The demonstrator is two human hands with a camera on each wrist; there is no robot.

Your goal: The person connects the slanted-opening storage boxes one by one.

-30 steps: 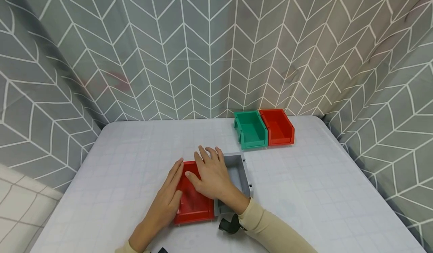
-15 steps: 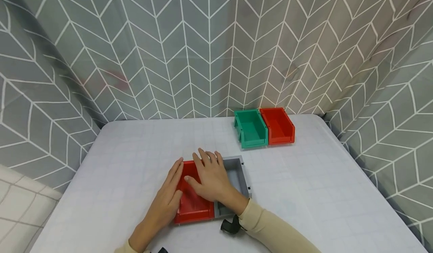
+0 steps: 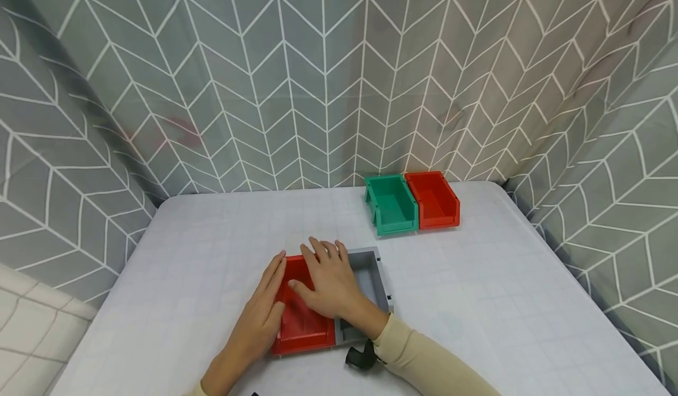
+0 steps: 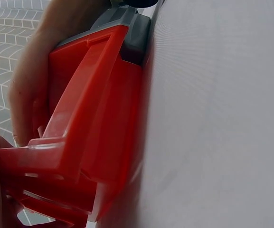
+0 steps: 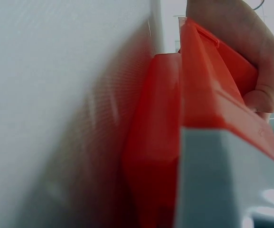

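Note:
In the head view a red bin (image 3: 305, 325) lies on the white table, side by side with a grey bin (image 3: 371, 275). My left hand (image 3: 261, 313) lies along the red bin's left side, fingers straight and close together. My right hand (image 3: 331, 287) rests over the border between both bins, fingers spread past the back rim and thumb over the red interior. It hides part of both bins. The left wrist view shows the red bin's front lip (image 4: 87, 104) close up; in the right wrist view the grey corner (image 5: 208, 175) meets the red wall (image 5: 158, 118).
At the back right, a green bin (image 3: 393, 205) and another red bin (image 3: 433, 200) stand side by side. A patterned grey curtain (image 3: 323, 78) surrounds the table (image 3: 508, 302). A black wrist mount (image 3: 361, 358) sits under my right wrist, close to the grey bin.
The grey bin's back edge has shifted slightly toward me, level with the red bin's, and my right hand moved with it. My left hand stays along the red bin's side.

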